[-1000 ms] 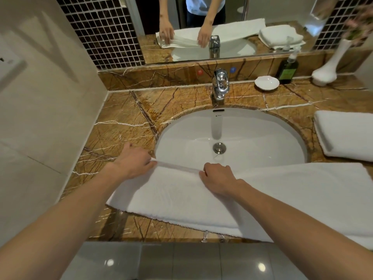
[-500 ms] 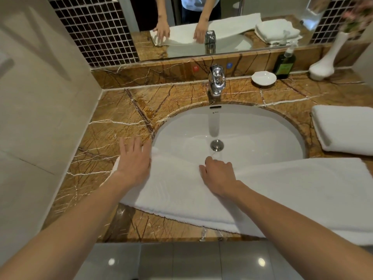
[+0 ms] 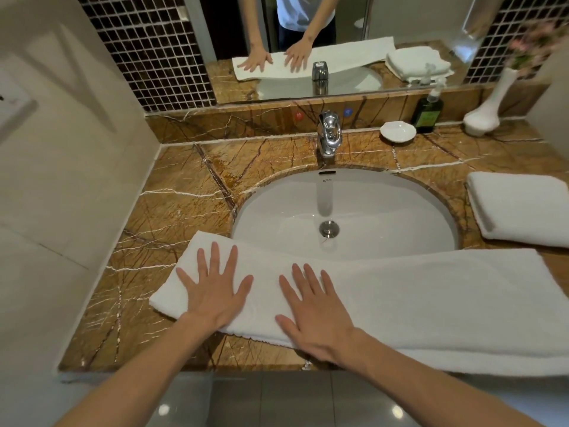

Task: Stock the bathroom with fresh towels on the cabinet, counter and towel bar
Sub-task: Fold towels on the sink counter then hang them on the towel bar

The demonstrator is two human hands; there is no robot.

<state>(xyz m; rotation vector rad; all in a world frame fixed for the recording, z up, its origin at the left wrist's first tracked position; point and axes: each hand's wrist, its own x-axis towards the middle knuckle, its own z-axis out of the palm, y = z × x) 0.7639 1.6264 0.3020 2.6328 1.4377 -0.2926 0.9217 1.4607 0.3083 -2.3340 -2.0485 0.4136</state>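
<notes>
**A:** How far along was the stocking?

**B:** Partway, I judged. One folded towel [image 3: 520,208] already lay on the bench [image 3: 184,186], right of the sink [image 3: 385,204]. A second, the long towel [image 3: 431,303], was stretched along the bench's front edge, its far side covering the sink's near rim.

**A:** And the hands?

**B:** Both lay flat on the long towel's left part, fingers straight and spread. The left hand [image 3: 215,291] was near the towel's end and the right hand [image 3: 317,315] just beside it. Neither pinched anything (it looked like smoothing before another fold).

**A:** What was left?

**B:** That towel seemingly still wanted folding or hanging. No cabinet or towel bar showed, so I couldn't tell how they stood.

**A:** Any writing?

**B:** A tiny dark mark [image 3: 327,180] on the sink wall under the overflow slot [image 3: 327,172], too small to read. The soap bottle [image 3: 427,114] had a green label, also unreadable. A red dot [image 3: 298,116] and a blue dot [image 3: 348,112] sat on the upstand [image 3: 246,123] behind the tap [image 3: 329,134], without legible lettering.
</notes>
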